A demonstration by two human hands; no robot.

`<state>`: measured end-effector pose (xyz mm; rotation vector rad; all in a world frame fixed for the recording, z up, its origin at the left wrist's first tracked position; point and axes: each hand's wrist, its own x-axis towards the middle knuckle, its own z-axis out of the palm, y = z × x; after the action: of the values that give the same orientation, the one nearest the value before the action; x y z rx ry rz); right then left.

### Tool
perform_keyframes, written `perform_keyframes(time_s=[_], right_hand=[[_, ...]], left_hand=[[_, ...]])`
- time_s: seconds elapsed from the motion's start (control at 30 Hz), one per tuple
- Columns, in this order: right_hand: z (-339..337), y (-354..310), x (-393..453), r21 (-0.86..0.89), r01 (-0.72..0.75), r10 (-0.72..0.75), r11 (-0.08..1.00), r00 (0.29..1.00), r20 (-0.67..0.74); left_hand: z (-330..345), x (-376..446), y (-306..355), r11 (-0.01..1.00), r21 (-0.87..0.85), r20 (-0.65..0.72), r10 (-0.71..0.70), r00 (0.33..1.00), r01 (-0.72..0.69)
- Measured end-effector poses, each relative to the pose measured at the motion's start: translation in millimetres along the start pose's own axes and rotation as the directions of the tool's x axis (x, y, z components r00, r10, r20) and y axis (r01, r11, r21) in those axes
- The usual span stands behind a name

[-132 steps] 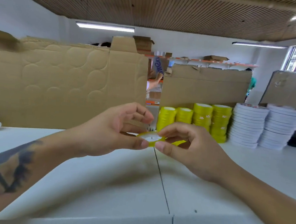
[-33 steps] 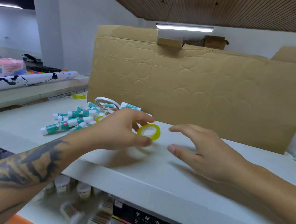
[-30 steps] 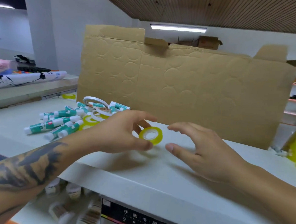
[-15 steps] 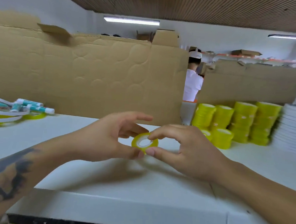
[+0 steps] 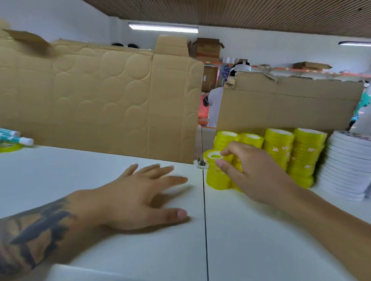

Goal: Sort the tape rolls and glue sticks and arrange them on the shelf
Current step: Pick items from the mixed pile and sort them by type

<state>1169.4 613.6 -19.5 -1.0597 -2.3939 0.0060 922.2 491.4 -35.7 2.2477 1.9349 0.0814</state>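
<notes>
One yellow tape roll (image 5: 214,159) is pinched in the right hand (image 5: 254,173), sitting atop the nearest short yellow stack (image 5: 218,180) on the white shelf (image 5: 260,244). Left hand (image 5: 145,199) lies flat, fingers spread, holding nothing. Glue sticks (image 5: 9,135) wait far left.

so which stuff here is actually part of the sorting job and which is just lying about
Part of the job:
- small yellow tape roll pinched in the right hand
- stacks of yellow tape rolls
- stacks of flat white tape rolls
- teal-and-white glue sticks at far left
- white shelf top

Just lying about:
- tall brown cardboard sheets
- brown cardboard boxes at the back
</notes>
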Motion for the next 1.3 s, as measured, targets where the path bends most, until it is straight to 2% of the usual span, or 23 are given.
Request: perform_keyframes(time_s=[0.1, 0.37, 0.5, 0.77, 0.9, 1.0, 1.17, 1.3], right_hand=[[7.3, 4.9, -0.7, 0.006, -0.026, 0.026, 1.0, 1.0, -0.006], [14.9, 3.9, -8.7, -0.101, -0.094, 0.1, 0.99, 0.994, 0.048], [16.4, 2.7, -8.1, -0.076, -0.143, 0.148, 0.987, 0.987, 0.06], [13.7, -1.1, -13.1, -0.157, -0.194, 0.206, 0.968, 0.977, 0.063], [9.6, -19.7, -13.2, -0.278, -0.139, 0.169, 0.95, 0.981, 0.09], [12.1, -51.8, -3.8, -0.307, -0.024, 0.068, 0.951, 0.989, 0.133], [40.2, -125.5, 26.5, -0.282, 0.147, -0.067, 0.948, 0.959, 0.276], [75.9, -187.7, 48.2, -0.187, 0.222, -0.143, 0.957, 0.921, 0.361]], left_hand=[[7.9, 0.6, -5.0, 1.0, -0.011, 0.068, -0.008, 0.998, 0.009], [8.8, 1.9, -5.2, 1.0, -0.005, 0.079, -0.007, 0.997, 0.007], [7.4, 1.5, -3.1, 1.0, 0.001, 0.09, -0.005, 0.996, 0.005], [3.6, -1.2, -7.0, 1.0, -0.006, 0.093, 0.021, 0.995, -0.021], [-6.3, -17.2, -21.9, 1.0, -0.01, 0.052, 0.021, 0.998, -0.021], [-17.6, -33.4, -46.3, 1.0, -0.018, 0.012, -0.019, 1.0, 0.019], [-28.6, -72.3, -116.5, 0.989, 0.002, -0.113, -0.145, 0.983, 0.146], [-35.4, -109.0, -178.9, 0.957, -0.027, -0.216, -0.286, 0.934, 0.287]])
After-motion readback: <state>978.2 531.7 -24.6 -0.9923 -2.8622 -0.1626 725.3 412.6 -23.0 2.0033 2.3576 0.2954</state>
